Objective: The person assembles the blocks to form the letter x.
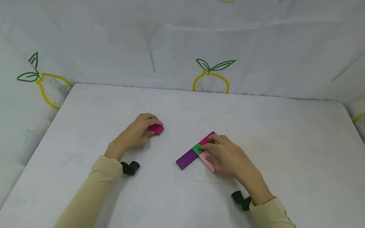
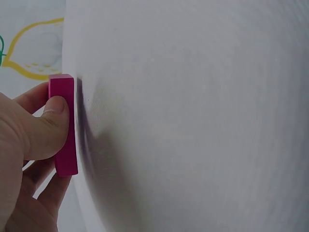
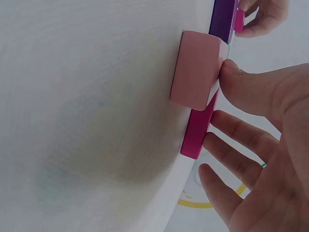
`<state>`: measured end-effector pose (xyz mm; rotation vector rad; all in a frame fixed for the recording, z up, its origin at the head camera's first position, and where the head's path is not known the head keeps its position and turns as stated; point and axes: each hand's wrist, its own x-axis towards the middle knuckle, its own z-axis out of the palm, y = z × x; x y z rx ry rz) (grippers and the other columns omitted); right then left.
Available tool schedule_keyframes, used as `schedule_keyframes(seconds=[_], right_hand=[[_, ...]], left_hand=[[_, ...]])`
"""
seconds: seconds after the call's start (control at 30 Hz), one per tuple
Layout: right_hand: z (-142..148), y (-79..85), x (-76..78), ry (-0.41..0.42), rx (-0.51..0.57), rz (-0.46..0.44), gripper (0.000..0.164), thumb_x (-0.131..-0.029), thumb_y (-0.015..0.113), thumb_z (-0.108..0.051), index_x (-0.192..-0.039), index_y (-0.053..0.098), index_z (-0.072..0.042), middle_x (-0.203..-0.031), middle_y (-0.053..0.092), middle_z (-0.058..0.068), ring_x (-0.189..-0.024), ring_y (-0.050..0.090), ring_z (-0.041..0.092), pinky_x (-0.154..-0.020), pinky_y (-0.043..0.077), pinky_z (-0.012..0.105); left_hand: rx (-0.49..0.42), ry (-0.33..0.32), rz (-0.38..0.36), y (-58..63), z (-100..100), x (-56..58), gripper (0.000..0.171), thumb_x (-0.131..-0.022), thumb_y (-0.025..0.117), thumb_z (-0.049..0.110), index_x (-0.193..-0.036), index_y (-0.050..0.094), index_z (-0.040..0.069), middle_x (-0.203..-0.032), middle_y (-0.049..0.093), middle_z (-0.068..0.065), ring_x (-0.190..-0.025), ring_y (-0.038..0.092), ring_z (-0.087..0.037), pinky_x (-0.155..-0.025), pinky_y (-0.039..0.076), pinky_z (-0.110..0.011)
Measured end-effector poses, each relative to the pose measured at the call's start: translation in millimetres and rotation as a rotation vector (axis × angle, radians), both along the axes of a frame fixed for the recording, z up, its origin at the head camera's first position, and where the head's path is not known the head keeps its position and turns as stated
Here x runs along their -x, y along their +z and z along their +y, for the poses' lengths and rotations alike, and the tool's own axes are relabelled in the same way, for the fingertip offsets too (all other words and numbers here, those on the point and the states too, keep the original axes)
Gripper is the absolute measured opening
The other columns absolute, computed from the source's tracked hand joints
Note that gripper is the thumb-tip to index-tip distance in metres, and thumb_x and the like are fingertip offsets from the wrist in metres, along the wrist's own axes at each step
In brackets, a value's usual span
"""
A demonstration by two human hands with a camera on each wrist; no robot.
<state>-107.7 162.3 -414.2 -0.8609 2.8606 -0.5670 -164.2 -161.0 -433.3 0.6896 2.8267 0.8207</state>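
Observation:
In the head view my left hand (image 1: 135,132) pinches a magenta block (image 1: 156,129). The left wrist view shows the thumb on one face of that magenta block (image 2: 65,125) and fingers behind it, just over the table. My right hand (image 1: 231,157) lies over a group of flat blocks. A purple block (image 1: 187,159), a green block (image 1: 196,148) and another magenta block (image 1: 208,137) form a slanting row, and a pink block (image 1: 207,161) branches off beside the green one. In the right wrist view its thumb touches the pink block (image 3: 195,70); loosely extended fingers touch the magenta one (image 3: 197,133).
A white-covered table (image 1: 166,215) lies beneath both hands. Behind it and at its sides hangs a white cloth (image 1: 119,40) printed with lemons. Small black wrist devices (image 1: 130,168) sit at both sleeves.

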Motion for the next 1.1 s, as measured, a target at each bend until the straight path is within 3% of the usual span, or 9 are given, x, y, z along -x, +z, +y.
schedule_keyframes(seconds=[1.1], right_hand=[[1.1,1.7,1.3,-0.003,-0.009,-0.016,0.031,-0.093,0.072,-0.011,-0.124,0.074,-0.012,-0.126,0.065,0.01,-0.115,0.059,0.027,-0.094,0.057,0.046]], left_hand=[[0.021,-0.087,-0.019,-4.4,43.8,3.7,0.033,-0.098,0.061,-0.002,-0.129,0.067,0.008,-0.136,0.059,-0.012,-0.135,0.049,-0.031,-0.117,0.043,-0.043]])
